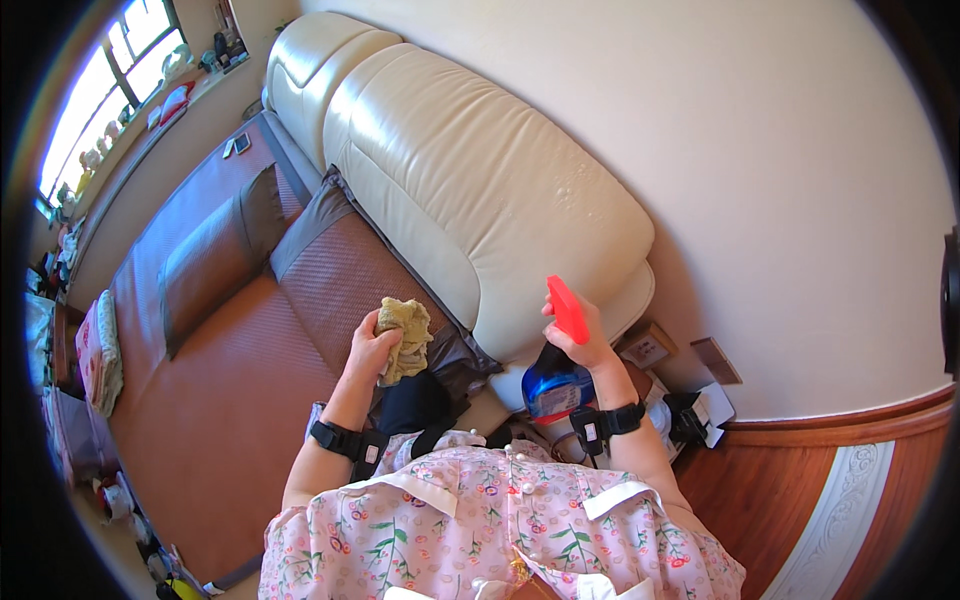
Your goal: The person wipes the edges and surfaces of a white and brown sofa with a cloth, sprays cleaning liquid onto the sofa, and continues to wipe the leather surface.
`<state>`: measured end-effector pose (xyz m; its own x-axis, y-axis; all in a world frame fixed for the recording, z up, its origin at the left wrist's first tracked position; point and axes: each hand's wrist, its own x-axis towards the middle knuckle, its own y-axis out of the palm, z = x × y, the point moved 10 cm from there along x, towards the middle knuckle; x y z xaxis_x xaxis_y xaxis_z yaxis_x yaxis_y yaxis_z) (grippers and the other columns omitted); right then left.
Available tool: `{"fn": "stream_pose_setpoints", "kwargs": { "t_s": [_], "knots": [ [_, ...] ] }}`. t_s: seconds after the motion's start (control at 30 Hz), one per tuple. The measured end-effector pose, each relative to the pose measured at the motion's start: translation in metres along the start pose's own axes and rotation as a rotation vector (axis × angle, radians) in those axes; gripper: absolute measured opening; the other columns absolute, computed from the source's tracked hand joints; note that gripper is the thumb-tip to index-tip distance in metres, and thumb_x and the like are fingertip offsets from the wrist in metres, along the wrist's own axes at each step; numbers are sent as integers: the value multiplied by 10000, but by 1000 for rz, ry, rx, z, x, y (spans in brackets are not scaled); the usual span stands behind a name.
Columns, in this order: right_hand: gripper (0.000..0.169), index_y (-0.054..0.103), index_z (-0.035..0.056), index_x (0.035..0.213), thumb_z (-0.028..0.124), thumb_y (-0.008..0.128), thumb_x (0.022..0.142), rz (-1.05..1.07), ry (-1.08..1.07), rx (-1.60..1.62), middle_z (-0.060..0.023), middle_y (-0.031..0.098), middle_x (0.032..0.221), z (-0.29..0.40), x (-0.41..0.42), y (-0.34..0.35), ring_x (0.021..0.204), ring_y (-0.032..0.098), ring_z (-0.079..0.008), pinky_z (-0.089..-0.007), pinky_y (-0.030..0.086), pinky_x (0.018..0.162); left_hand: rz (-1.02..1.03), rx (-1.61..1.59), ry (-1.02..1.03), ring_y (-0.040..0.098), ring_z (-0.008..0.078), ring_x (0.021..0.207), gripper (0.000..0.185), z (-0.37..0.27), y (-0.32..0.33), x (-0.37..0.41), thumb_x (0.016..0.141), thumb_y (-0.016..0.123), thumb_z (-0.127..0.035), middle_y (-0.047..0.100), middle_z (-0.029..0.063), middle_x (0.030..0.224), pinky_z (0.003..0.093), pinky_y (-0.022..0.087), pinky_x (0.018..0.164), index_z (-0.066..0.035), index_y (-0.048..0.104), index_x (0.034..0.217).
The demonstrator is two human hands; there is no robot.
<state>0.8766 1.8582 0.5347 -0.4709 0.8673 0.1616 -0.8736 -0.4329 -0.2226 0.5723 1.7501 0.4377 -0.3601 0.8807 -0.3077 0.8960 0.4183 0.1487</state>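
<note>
My left hand (369, 349) grips a crumpled yellowish cloth (406, 337) above the near pillow (352, 262). My right hand (589, 334) is closed around the neck of a spray bottle with a red trigger head (568, 311) and a blue body (551, 390) that bears a label. The red head points toward the cream padded headboard (480, 165), which looks like leather. Small whitish spots of foam or liquid (566, 196) lie on the headboard's right part. Both hands are apart from the headboard's upper face.
The bed carries a brown woven mat (217, 420) and a second pillow (217, 255). Two phone-like devices (238, 144) lie at its far corner. Folded bedding (101, 352) sits on the left edge. At right are a picture frame (646, 346), a wall switch plate (716, 360) and bedside clutter (694, 416).
</note>
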Motion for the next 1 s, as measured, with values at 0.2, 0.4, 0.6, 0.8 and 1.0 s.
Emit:
{"fn": "stream_pose_setpoints", "kwargs": {
  "t_s": [0.2, 0.4, 0.6, 0.8, 1.0],
  "knots": [
    [430, 526, 23, 1102, -13, 602, 681, 3, 3, 100, -41, 592, 952, 7, -9, 9, 675, 578, -107, -255, 486, 652, 12, 25, 10, 590, 166, 854, 373, -1, 5, -1, 740, 590, -25, 594, 72, 944, 293, 492, 769, 17, 524, 1105],
    [412, 529, 23, 1099, -14, 598, 695, 51, -88, 21, -50, 590, 977, 21, 11, 29, 687, 581, -106, -247, 486, 649, -20, 40, -32, 592, 172, 849, 397, 5, 7, -1, 732, 592, -28, 600, 78, 938, 297, 493, 765, 21, 519, 1119],
    [402, 534, 19, 1089, -21, 595, 694, 1, -134, 104, -54, 591, 975, 44, 51, 44, 718, 578, -108, -244, 488, 665, -56, 79, 2, 588, 176, 843, 418, 9, -7, 7, 722, 590, -44, 598, 81, 935, 305, 489, 769, 18, 520, 1130],
    [438, 529, 15, 1110, -33, 597, 680, -45, -175, 115, -57, 585, 959, 50, 96, 47, 795, 575, -124, -236, 490, 670, -101, 9, -23, 587, 173, 847, 396, 14, -17, 8, 719, 589, -45, 595, 74, 937, 304, 488, 766, 17, 526, 1106],
    [455, 539, 11, 1113, -24, 603, 665, -68, -180, 113, -55, 593, 936, 58, 139, 52, 831, 568, -133, -257, 484, 708, -173, -33, -56, 584, 172, 863, 398, 23, -44, 14, 726, 581, -24, 592, 75, 948, 299, 486, 773, 16, 519, 1116]
  ]
}}
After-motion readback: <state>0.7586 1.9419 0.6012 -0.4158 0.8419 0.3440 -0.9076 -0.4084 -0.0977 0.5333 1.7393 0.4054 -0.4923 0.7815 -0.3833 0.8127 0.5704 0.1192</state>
